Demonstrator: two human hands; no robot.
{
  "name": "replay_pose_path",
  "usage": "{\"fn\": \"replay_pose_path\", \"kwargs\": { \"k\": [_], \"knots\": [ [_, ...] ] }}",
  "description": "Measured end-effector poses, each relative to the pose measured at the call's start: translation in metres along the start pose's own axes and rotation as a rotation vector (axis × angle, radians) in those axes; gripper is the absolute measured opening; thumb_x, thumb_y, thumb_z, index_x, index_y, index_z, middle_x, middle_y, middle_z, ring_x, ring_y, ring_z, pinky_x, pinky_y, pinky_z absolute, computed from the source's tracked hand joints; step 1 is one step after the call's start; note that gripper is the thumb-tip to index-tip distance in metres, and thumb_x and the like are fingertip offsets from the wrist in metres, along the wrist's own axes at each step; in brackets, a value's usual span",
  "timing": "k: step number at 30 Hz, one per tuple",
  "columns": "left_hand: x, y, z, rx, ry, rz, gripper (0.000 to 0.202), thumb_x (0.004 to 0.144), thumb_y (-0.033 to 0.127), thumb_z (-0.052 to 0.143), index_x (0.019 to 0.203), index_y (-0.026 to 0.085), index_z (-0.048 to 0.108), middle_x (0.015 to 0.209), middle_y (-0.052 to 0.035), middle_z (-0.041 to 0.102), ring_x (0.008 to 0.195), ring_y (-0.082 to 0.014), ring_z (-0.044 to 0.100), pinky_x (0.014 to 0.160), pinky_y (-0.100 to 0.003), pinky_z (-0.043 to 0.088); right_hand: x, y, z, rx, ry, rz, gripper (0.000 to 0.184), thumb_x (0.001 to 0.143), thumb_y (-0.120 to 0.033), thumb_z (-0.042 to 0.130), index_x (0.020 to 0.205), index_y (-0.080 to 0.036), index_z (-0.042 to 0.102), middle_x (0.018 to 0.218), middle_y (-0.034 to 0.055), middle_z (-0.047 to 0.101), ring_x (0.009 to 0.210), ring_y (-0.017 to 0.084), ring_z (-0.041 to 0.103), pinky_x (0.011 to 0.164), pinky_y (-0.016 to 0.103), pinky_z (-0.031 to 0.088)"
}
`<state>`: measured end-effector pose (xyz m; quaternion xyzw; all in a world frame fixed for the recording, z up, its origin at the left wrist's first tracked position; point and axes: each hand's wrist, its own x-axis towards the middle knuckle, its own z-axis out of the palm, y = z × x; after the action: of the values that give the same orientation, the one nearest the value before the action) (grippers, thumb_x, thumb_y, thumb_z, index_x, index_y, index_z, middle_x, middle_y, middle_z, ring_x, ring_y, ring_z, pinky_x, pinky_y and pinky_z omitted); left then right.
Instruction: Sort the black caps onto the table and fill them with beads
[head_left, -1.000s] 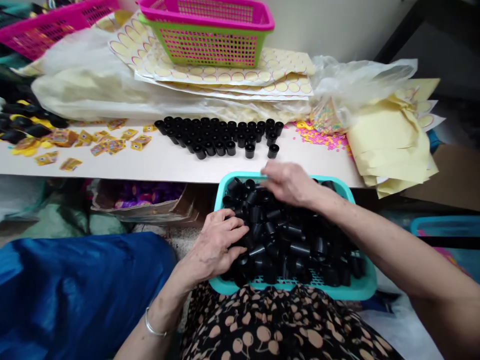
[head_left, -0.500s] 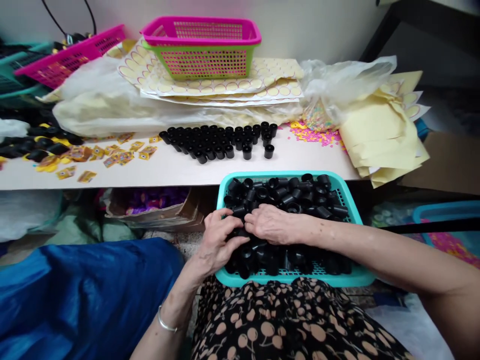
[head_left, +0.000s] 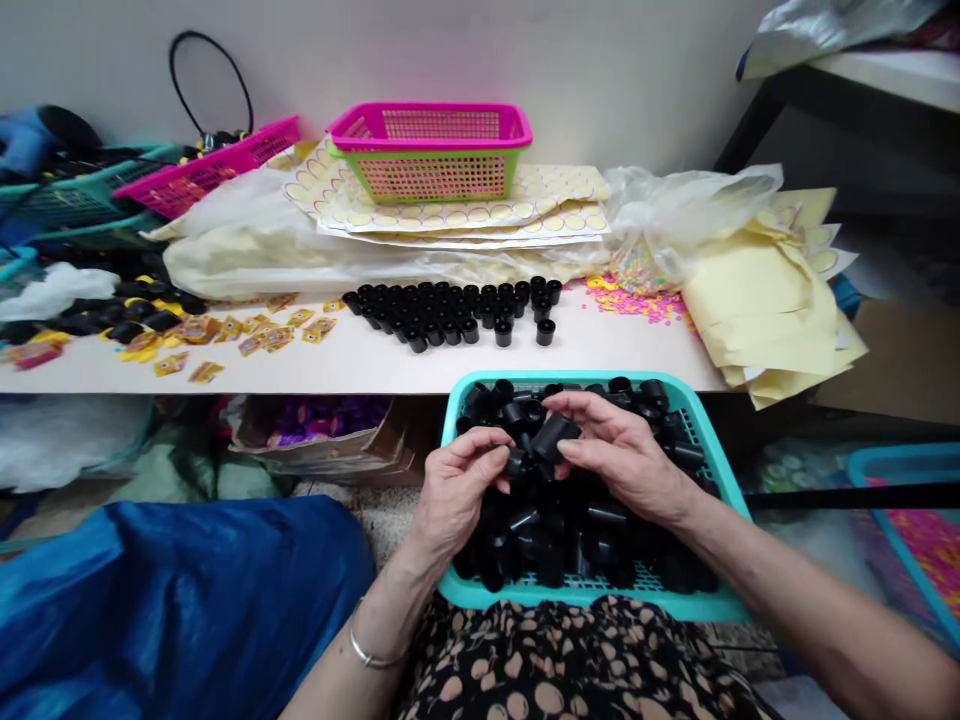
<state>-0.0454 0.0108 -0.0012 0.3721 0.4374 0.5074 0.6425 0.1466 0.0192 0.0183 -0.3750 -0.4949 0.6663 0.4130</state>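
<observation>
A teal basket (head_left: 724, 470) full of small black plastic caps rests on my lap. My left hand (head_left: 456, 490) is curled over the pile and grips several black caps (head_left: 517, 462) at its fingertips. My right hand (head_left: 626, 458) is closed on a black cap (head_left: 555, 435) held just above the pile, close to the left hand. On the white table (head_left: 360, 360) behind the basket stands a block of upright black caps (head_left: 450, 308) in rows.
A pink and green basket (head_left: 431, 150) sits on sticker sheets at the back. Yellow backing sheets (head_left: 765, 300) and a clear bag lie right. Small orange labels (head_left: 247, 335) scatter left, beside loose black pieces. Blue cloth (head_left: 165, 600) covers the lower left.
Both hands have risen out of the pile and come together, each now holding caps. The view has tilted up, so the table and basket sit lower in the picture.
</observation>
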Motion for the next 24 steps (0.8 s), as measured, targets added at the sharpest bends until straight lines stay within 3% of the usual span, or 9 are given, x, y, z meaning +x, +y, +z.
{"fn": "replay_pose_path", "kwargs": {
  "k": [4, 7, 10, 13, 17, 20, 24],
  "knots": [
    [0.002, -0.005, 0.008, 0.064, -0.090, 0.127, 0.025, 0.061, 0.018, 0.080, 0.085, 0.017, 0.074, 0.095, -0.0060, 0.065, 0.093, -0.0168, 0.059, 0.083, -0.025, 0.048, -0.007, 0.003, 0.009, 0.347, 0.047, 0.094, 0.027, 0.079, -0.027, 0.065, 0.104, -0.021, 0.055, 0.081, -0.0014, 0.062, 0.065, 0.010, 0.064, 0.067, 0.026, 0.053],
    [-0.002, -0.013, 0.016, 0.075, -0.061, 0.146, 0.026, 0.075, 0.028, 0.070, 0.100, 0.019, 0.072, 0.104, -0.0067, 0.064, 0.102, -0.0181, 0.057, 0.093, -0.028, 0.044, -0.009, 0.005, 0.011, 0.483, 0.089, 0.123, 0.024, 0.080, -0.028, 0.065, 0.100, -0.020, 0.055, 0.075, -0.0014, 0.063, 0.064, 0.010, 0.063, 0.067, 0.027, 0.054],
    [-0.007, -0.015, 0.026, 0.116, -0.077, 0.055, 0.046, 0.081, 0.032, 0.063, 0.126, 0.024, 0.056, 0.111, -0.0051, 0.062, 0.097, -0.0159, 0.059, 0.090, -0.028, 0.047, -0.012, 0.008, 0.009, 0.520, 0.133, 0.136, 0.024, 0.080, -0.030, 0.066, 0.099, -0.020, 0.055, 0.076, -0.0011, 0.063, 0.064, 0.010, 0.062, 0.067, 0.026, 0.054],
    [-0.009, -0.010, 0.034, 0.148, -0.159, 0.006, 0.056, 0.077, 0.027, 0.067, 0.131, 0.024, 0.050, 0.104, -0.0031, 0.063, 0.086, -0.0136, 0.061, 0.083, -0.026, 0.050, -0.014, 0.009, 0.006, 0.456, 0.195, 0.083, 0.025, 0.078, -0.027, 0.068, 0.099, -0.021, 0.057, 0.076, -0.0024, 0.061, 0.061, 0.008, 0.058, 0.062, 0.021, 0.050],
    [-0.004, -0.005, 0.035, 0.152, -0.174, -0.035, 0.051, 0.067, 0.018, 0.075, 0.115, 0.021, 0.057, 0.091, -0.0015, 0.063, 0.083, -0.0139, 0.061, 0.078, -0.025, 0.049, -0.014, 0.007, 0.003, 0.285, 0.312, -0.033, 0.028, 0.074, -0.025, 0.071, 0.101, -0.023, 0.062, 0.083, -0.0021, 0.061, 0.065, 0.008, 0.054, 0.062, 0.019, 0.047],
    [-0.001, -0.006, 0.031, 0.242, -0.168, -0.005, 0.031, 0.065, 0.021, 0.077, 0.094, 0.017, 0.065, 0.085, -0.0019, 0.061, 0.076, -0.0129, 0.057, 0.070, -0.023, 0.048, -0.014, 0.009, 0.000, 0.158, 0.279, -0.068, 0.033, 0.075, -0.025, 0.070, 0.107, -0.025, 0.063, 0.095, 0.0004, 0.063, 0.078, 0.011, 0.058, 0.072, 0.023, 0.048],
    [0.000, -0.005, 0.025, 0.416, -0.181, 0.135, 0.025, 0.068, 0.025, 0.075, 0.090, 0.017, 0.069, 0.082, -0.0023, 0.059, 0.075, -0.0131, 0.053, 0.066, -0.023, 0.045, -0.016, 0.011, -0.006, 0.035, 0.224, -0.073, 0.035, 0.078, -0.025, 0.068, 0.112, -0.027, 0.061, 0.097, 0.0000, 0.064, 0.088, 0.014, 0.059, 0.081, 0.026, 0.047]
  ]
}}
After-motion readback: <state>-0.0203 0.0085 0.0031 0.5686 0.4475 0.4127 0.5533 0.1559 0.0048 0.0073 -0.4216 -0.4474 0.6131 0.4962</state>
